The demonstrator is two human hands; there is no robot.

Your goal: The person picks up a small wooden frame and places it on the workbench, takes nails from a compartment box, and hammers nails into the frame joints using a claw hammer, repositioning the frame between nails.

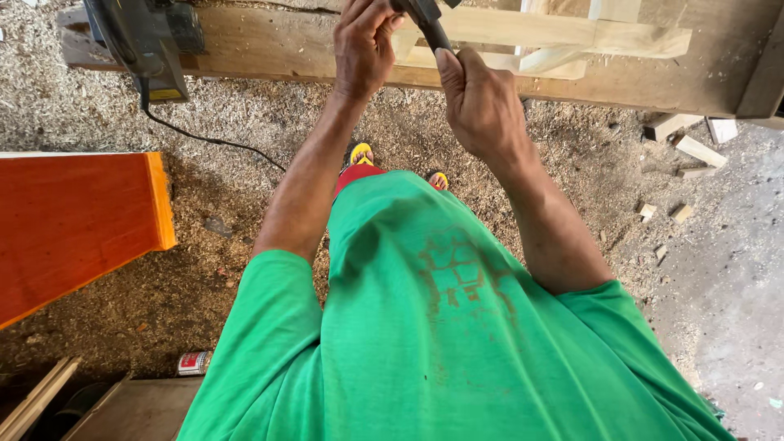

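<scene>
The right hand (pixel 482 102) is wrapped shut around a dark hammer handle (pixel 435 34) that slants up and left toward the pale wood frame (pixel 572 37) at the bench's near edge, where the left hand (pixel 363 49), fingers curled together, pinches something hidden.

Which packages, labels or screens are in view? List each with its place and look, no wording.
Small can: lying on the sawdust floor at lower left, cylindrical, red and white.
Label: on the lower edge of the dark power tool resting on the wooden beam at upper left, a small yellow strip.
No screens.
</scene>
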